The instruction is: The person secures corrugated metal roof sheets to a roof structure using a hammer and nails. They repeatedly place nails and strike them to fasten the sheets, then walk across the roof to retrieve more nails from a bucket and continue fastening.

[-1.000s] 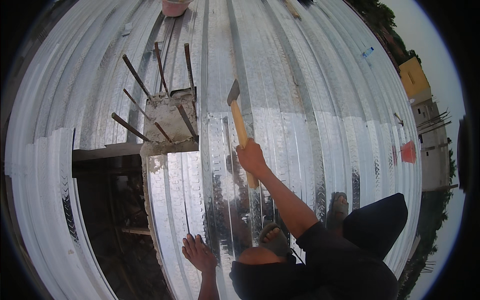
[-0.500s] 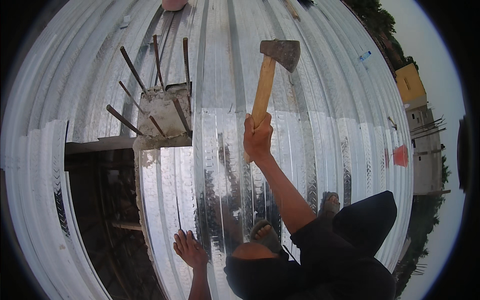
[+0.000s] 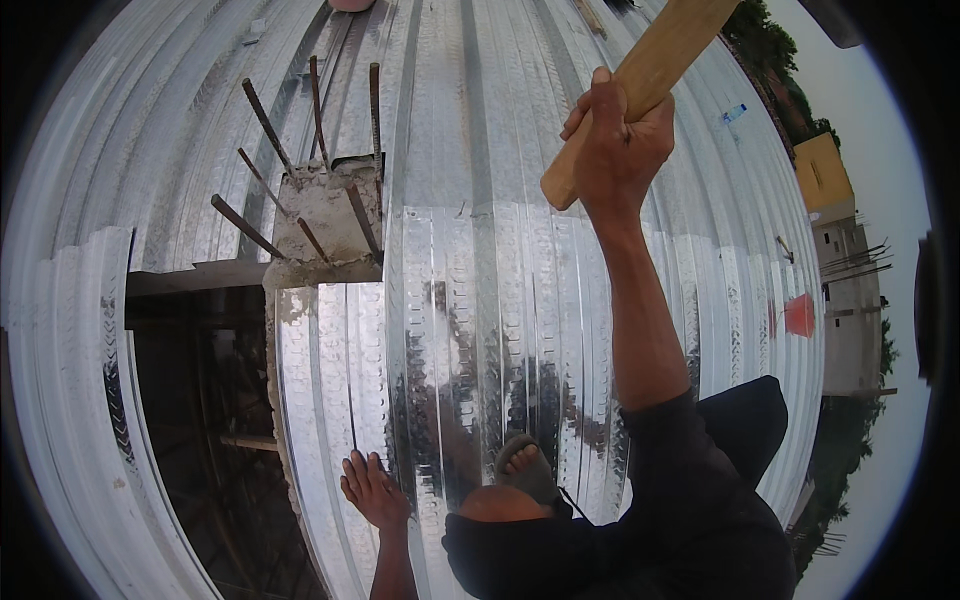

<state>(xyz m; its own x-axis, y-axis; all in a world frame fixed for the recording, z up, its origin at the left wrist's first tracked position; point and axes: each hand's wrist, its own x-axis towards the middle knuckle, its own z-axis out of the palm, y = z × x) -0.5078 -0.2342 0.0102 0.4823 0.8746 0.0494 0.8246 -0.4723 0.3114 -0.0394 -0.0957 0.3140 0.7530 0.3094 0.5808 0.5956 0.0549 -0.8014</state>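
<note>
My right hand (image 3: pixel 622 150) is raised at the upper right, its fingers wrapped round the wooden handle of an axe (image 3: pixel 685 45). The handle slants up and right, and its butt end pokes out below my fist. Only a dark part of the axe head shows at the top right edge. Low and left of centre, my left hand (image 3: pixel 375 492) lies flat with fingers stretched on the shiny corrugated metal sheet (image 3: pixel 345 380), beside a rib. One sandalled foot (image 3: pixel 525 470) rests on the sheeting between my arms.
Left of the sheet gapes a dark rectangular opening (image 3: pixel 210 400) with beams below. At its far corner stands a concrete column stub (image 3: pixel 318 225) with several upright rebars (image 3: pixel 265 122). A red bucket (image 3: pixel 799 316) and a plastic bottle (image 3: pixel 735 113) lie to the right.
My right hand has swung the axe up and to the right, so its head has mostly left the picture. The left hand has stayed flat on the sheet.
</note>
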